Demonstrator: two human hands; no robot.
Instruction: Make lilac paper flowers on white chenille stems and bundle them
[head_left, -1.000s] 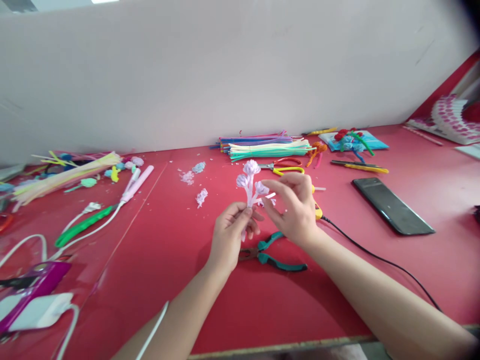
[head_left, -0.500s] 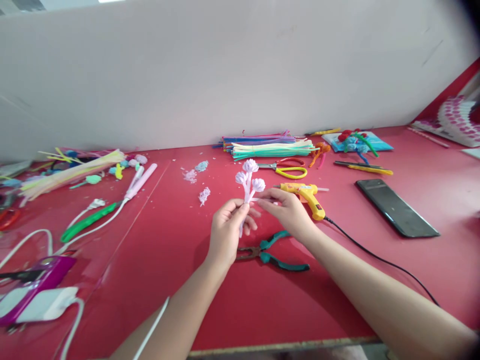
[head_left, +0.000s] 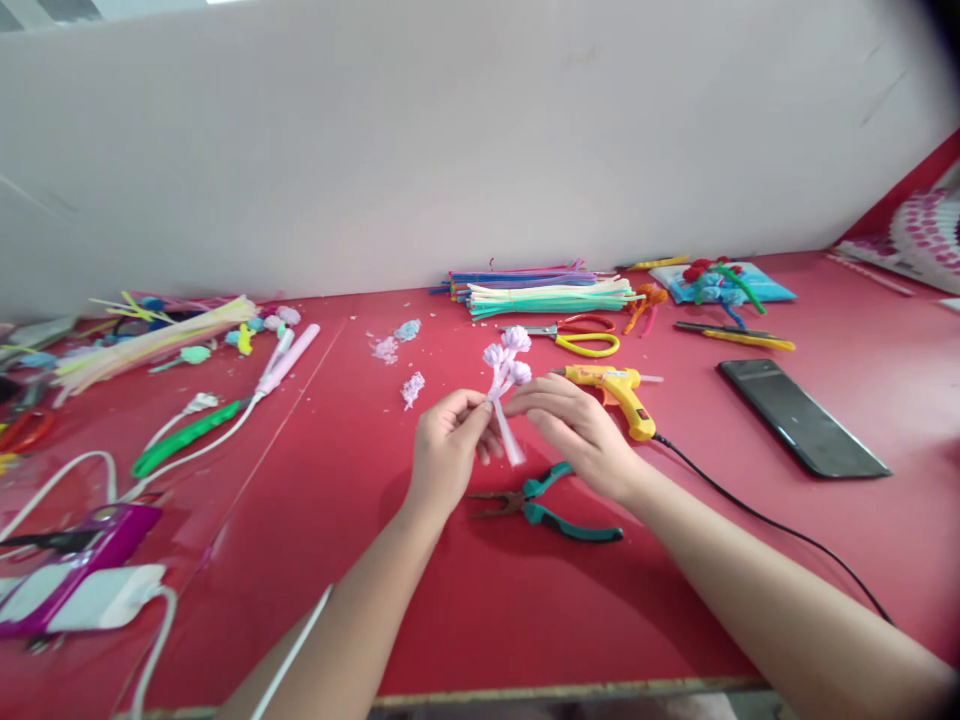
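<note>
My left hand (head_left: 451, 440) pinches the stems of a small bunch of pale lilac pipe-cleaner flowers (head_left: 516, 340) between thumb and fingers. Three fluffy heads stand up above the grip, and a loose lilac pipe-cleaner end (head_left: 511, 440) hangs down below it, blurred by motion. Just right of the stems is my right hand (head_left: 581, 430), its fingers stretched out and held nearly flat. Whether its fingertips touch the stems I cannot tell. Under the hands lie teal-handled pliers (head_left: 529, 503), jaws to the left.
A yellow glue gun (head_left: 626, 400) with a black cord and a phone (head_left: 802, 418) lie to the right. Behind are yellow-and-red scissors (head_left: 585, 342) and bundled pipe cleaners (head_left: 551, 298). Left stand a green-handled tool (head_left: 184, 440), a pink hair straightener (head_left: 289, 362) and a purple power strip (head_left: 82, 570) with cables.
My right fingers have straightened from a pinch beside the stems. A lilac pipe-cleaner end now hangs down in front, and the flower bunch has tilted slightly right.
</note>
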